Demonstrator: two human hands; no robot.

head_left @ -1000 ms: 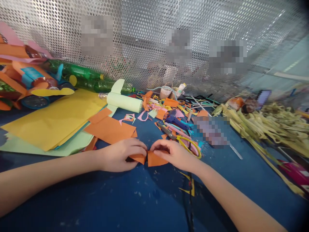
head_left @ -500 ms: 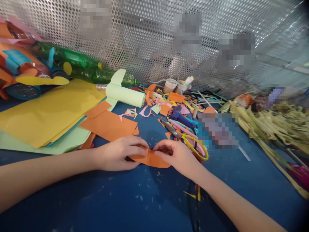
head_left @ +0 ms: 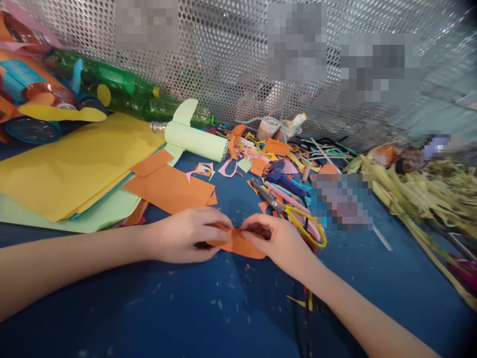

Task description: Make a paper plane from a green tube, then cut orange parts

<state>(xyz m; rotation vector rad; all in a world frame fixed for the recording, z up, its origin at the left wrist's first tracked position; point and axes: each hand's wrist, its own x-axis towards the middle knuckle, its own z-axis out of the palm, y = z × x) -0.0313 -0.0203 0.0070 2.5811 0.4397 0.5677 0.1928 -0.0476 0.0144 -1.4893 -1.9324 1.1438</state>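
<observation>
Between my hands is a small piece of orange paper (head_left: 244,246), creased near its middle and rounded at its lower right. My left hand (head_left: 190,234) pinches its left part, with the fingertips at the crease. On the other side, my right hand (head_left: 274,237) grips the upper right edge between thumb and fingers. Just beyond my left hand lie orange paper sheets (head_left: 171,186). Close past my right hand are scissors with yellow handles (head_left: 307,226) and a dark blue glue gun (head_left: 286,181).
A bottle wrapped in pale green paper (head_left: 199,141) lies behind my hands. Yellow sheets (head_left: 74,166) and green bottles (head_left: 108,84) are at the left. Paper scraps (head_left: 257,156) cover the back, before a perforated metal screen (head_left: 223,54). Dry husks (head_left: 417,184) lie at right on the blue table (head_left: 179,308).
The view has shifted slightly. My fingertips have come a little closer together, and the orange paper is pinched up more sharply at its crease.
</observation>
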